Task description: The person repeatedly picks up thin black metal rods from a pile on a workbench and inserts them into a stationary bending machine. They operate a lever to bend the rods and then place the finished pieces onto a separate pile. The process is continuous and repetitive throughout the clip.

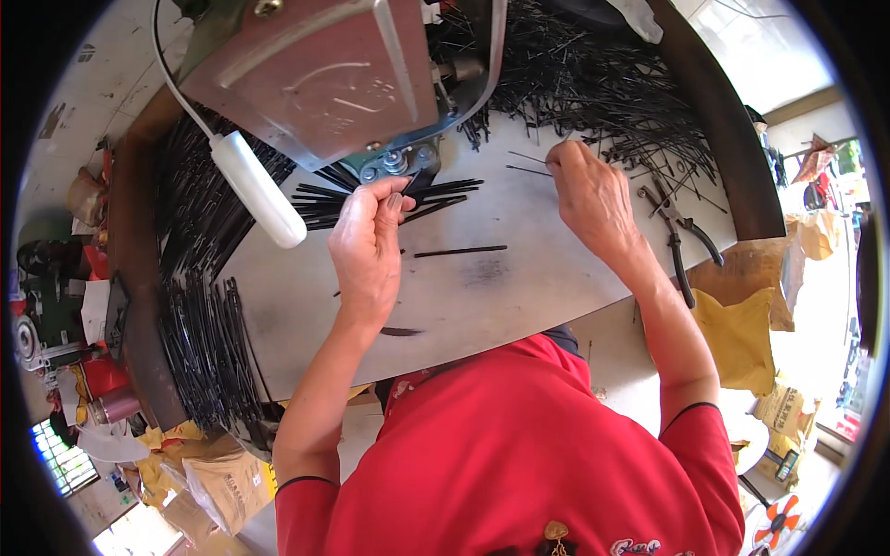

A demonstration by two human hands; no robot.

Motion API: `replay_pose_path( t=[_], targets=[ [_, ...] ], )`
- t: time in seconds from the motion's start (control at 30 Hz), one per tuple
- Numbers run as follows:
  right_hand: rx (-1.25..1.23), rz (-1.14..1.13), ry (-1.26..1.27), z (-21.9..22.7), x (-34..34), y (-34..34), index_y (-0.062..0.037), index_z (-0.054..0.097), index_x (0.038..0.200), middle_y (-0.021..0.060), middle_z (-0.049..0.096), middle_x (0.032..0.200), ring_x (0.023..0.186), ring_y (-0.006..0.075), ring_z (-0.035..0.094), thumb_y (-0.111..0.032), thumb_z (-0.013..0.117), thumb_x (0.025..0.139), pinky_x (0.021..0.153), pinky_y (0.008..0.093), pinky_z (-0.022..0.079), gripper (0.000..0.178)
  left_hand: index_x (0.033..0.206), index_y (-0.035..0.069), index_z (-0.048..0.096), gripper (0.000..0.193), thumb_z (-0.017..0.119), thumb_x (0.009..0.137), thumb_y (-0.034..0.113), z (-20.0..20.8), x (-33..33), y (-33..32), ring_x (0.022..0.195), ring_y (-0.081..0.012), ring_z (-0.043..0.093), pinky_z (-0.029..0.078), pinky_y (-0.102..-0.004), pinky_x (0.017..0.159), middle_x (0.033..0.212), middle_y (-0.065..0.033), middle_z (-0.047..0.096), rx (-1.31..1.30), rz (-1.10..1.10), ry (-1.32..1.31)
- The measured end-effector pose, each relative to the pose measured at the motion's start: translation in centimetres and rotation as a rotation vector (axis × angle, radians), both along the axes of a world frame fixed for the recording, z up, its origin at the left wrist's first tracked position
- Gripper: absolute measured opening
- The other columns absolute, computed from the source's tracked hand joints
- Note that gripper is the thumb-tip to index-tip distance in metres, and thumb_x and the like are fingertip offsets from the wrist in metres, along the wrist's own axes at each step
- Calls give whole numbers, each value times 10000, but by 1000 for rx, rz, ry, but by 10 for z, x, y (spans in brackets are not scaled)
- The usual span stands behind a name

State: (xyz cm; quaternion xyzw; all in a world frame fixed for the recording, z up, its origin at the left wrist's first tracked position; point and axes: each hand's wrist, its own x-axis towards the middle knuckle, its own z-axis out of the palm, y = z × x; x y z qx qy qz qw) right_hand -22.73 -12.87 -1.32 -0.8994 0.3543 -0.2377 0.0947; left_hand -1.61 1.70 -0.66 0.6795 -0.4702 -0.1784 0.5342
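Note:
My left hand point(365, 248) is closed in a pinch just in front of the machine's base point(397, 163). Whatever lies between its fingertips is too small or hidden to make out. Several black rods point(320, 204) fan out behind and beside that hand on the metal tabletop point(519, 287). To the right, my right hand point(593, 196) pinches thin black rods point(528, 170), whose ends stick out leftward from the fingers. A single short black rod point(461, 250) rests on the tabletop between my two hands.
The machine's reddish housing point(324, 88) overhangs the table, with a white lamp tube point(258, 190) at its left. Black rods lie in bundles point(209, 352) at left and in a tangled heap point(593, 74) at far right. Pliers point(675, 232) lie near the right edge.

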Motion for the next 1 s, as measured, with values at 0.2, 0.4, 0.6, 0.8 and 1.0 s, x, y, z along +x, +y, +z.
replay_pose_path(
  t=[0.2, 0.4, 0.6, 0.8, 1.0],
  targets=[
    [237, 1, -192, 1, 15, 22, -57, 607, 983, 132, 617, 815, 683, 337, 618, -85, 599, 860, 578, 403, 496, 127, 1155, 4, 540, 240, 542, 935, 97, 1, 10, 2, 674, -37, 467, 373, -172, 558, 869, -50, 628, -20, -9, 750],
    [162, 219, -232, 18, 56, 51, -66, 599, 1056, 118, 621, 785, 628, 281, 618, -23, 554, 851, 565, 380, 505, 214, 1081, 1, 536, 195, 552, 932, 125, 11, 11, 3, 695, -50, 494, 387, -179, 578, 913, -85, 654, 93, -81, 782],
    [379, 266, -210, 15, 72, 59, -36, 580, 955, 134, 642, 775, 667, 318, 636, -54, 564, 842, 571, 402, 507, 115, 1083, -4, 508, 246, 521, 952, 204, 20, 17, 21, 779, -107, 565, 448, -234, 689, 993, -143, 649, 18, -325, 1135],
    [963, 151, -185, 38, 75, 78, -40, 623, 907, 141, 656, 764, 670, 311, 641, -131, 615, 850, 595, 396, 507, 108, 1015, 29, 570, 224, 523, 955, 239, 13, 12, 21, 724, -99, 522, 430, -229, 705, 882, -51, 600, 83, -93, 633],
    [274, 93, -301, 16, 86, 56, -111, 623, 937, 91, 647, 701, 590, 299, 622, -182, 612, 853, 521, 411, 476, 110, 1001, 55, 595, 151, 563, 940, 189, 9, 22, -11, 659, -34, 468, 372, -166, 572, 804, 15, 576, -31, 125, 804]
  ],
)
